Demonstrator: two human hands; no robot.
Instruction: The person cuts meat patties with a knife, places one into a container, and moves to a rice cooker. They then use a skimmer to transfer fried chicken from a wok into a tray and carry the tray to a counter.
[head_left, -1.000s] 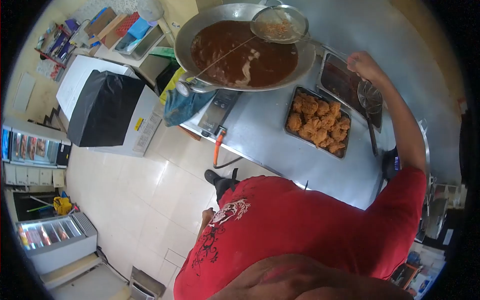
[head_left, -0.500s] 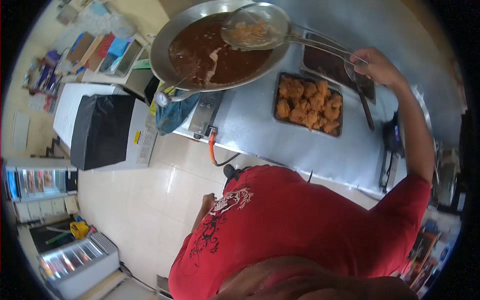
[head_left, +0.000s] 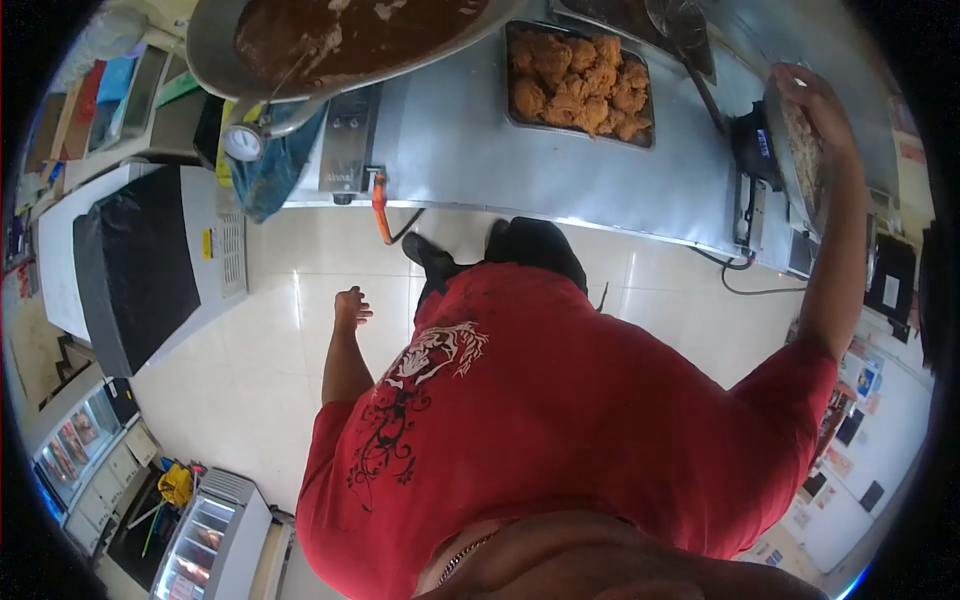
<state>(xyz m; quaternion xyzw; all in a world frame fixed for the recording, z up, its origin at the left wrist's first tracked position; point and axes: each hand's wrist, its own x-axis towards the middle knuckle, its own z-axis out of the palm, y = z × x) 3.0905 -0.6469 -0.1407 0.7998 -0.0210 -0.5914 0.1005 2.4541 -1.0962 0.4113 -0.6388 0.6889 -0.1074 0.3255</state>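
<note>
My right hand (head_left: pixel 818 115) is at the far rim of a wide metal bowl (head_left: pixel 775 125) at the right, its fingers bent over the edge. Pale, crumbly flour-like stuff lies in the bowl, partly hidden by my forearm. My left hand (head_left: pixel 352 306) hangs beside my body over the floor, holding nothing, with its fingers loosely apart. On the steel counter, a dark tray (head_left: pixel 652 140) holds several pieces of browned fried chicken (head_left: pixel 580 85). A second tray with dark contents (head_left: pixel 625 22) sits behind it, with a dark-handled ladle (head_left: pixel 705 95) across it.
A large wok (head_left: pixel 480 38) of brown oil stands at upper left, with a dial thermometer (head_left: pixel 243 142) at its side. An orange hose (head_left: pixel 380 210) hangs from the counter front (head_left: pixel 560 190). A black device (head_left: pixel 755 150) is beside the bowl. White chest appliances (head_left: pixel 228 240) stand left.
My right hand has left the wok side and moved right to the bowl. The wire strainer it held is now out of sight. My view has shifted, and more of my left hand shows.
</note>
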